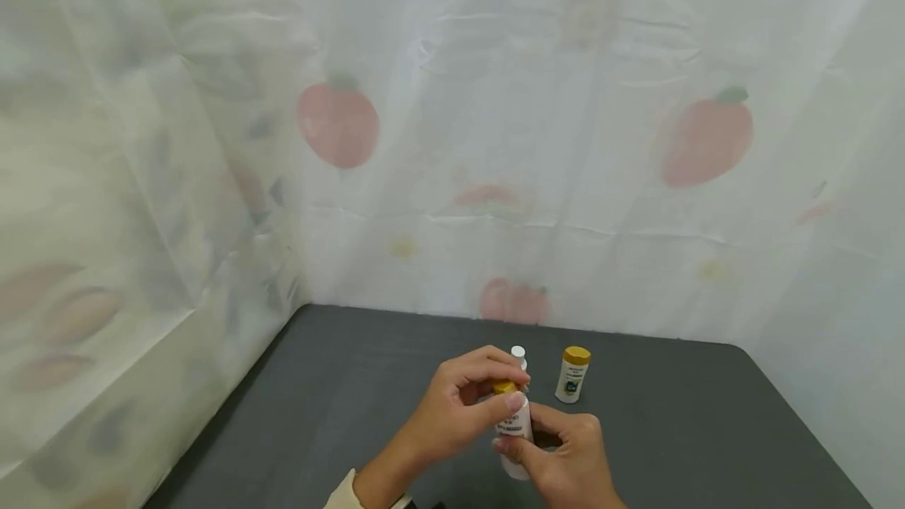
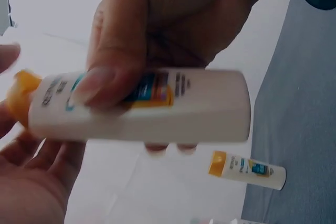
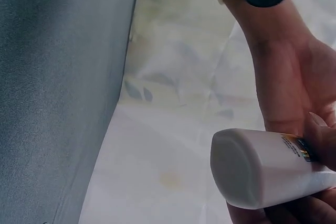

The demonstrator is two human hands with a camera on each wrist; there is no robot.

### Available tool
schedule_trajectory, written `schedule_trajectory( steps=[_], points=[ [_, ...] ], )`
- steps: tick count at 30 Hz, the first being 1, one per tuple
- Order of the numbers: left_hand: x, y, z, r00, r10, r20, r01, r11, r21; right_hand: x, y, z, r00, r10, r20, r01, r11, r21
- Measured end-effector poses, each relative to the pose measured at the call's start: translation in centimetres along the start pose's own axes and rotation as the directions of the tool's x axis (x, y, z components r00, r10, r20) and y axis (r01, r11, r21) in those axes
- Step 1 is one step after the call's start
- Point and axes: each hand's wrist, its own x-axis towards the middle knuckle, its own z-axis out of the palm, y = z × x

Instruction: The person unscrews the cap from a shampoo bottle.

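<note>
A white bottle (image 1: pixel 518 422) with a yellow cap (image 1: pixel 505 387) is held between both hands, above the dark table. My left hand (image 1: pixel 452 399) pinches the cap, thumb on the near side and fingers curled over the far side. My right hand (image 1: pixel 576 454) grips the bottle's body, its thumb (image 2: pixel 100 85) across the printed label. In the left wrist view the cap is blurred, and the label shows blue and yellow patches. The right wrist view shows the bottle's flat base (image 3: pixel 236 169) sticking out past the fingers.
A similar white bottle with a yellow cap (image 1: pixel 576 356) stands upright on the dark table (image 1: pixel 679 415), right of the hands. Behind the left fingertips a white cap (image 1: pixel 518 352) on another bottle shows, mostly hidden. Fruit-printed curtains (image 1: pixel 495 140) border the back and sides.
</note>
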Motion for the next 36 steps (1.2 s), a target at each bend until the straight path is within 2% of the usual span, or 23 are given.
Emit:
schedule_trajectory(
  steps=[4, 7, 11, 16, 18, 22, 25, 29, 33, 36],
  points=[
    [-0.2, 0.1, -0.5, 0.997, -0.061, 0.044, 0.063, 0.997, -0.054, 0.1, -0.2, -0.2, 0.998, 0.055, 0.008, -0.055, 0.998, -0.002],
    [-0.2, 0.2, -0.5, 0.997, -0.073, 0.021, 0.074, 0.997, -0.016, 0.0, -0.3, -0.2, 0.998, 0.07, 0.005, -0.07, 0.997, -0.02],
    [0.1, 0.2, -0.3, 0.999, -0.034, -0.011, 0.033, 0.999, -0.004, -0.2, -0.2, -0.1, 0.999, 0.035, -0.005, -0.035, 0.999, -0.036],
    [0.7, 0.1, 0.5, 0.999, 0.049, 0.0, -0.049, 0.998, -0.036, -0.3, -0.2, 0.0, 1.0, -0.002, -0.005, 0.002, 1.0, -0.022],
    [0.8, 0.1, 0.9, 0.999, 0.05, -0.013, -0.051, 0.998, -0.035, -0.3, -0.2, 0.0, 1.0, -0.008, -0.013, 0.008, 1.0, -0.018],
    [0.7, 0.3, 1.1, 0.999, -0.014, -0.04, 0.012, 0.999, -0.042, -0.3, -0.3, -0.1, 0.999, -0.005, -0.033, 0.004, 1.0, -0.026],
    [0.5, 0.5, 0.7, 0.996, -0.089, -0.02, 0.087, 0.993, -0.084, -0.2, -0.5, -0.2, 0.999, 0.027, -0.039, -0.028, 0.999, -0.028],
    [0.2, 0.8, -0.1, 0.988, -0.152, 0.004, 0.152, 0.983, -0.102, -0.1, -0.7, -0.4, 0.996, 0.075, -0.041, -0.076, 0.997, -0.026],
    [0.2, 0.8, -0.3, 0.984, -0.176, -0.021, 0.174, 0.982, -0.069, -0.2, -0.7, -0.4, 0.996, 0.083, -0.039, -0.084, 0.996, -0.031],
    [0.4, 0.8, -0.1, 0.988, -0.155, -0.02, 0.154, 0.986, -0.07, -0.3, -0.6, -0.3, 0.996, 0.072, -0.043, -0.074, 0.997, -0.035]
  ],
)
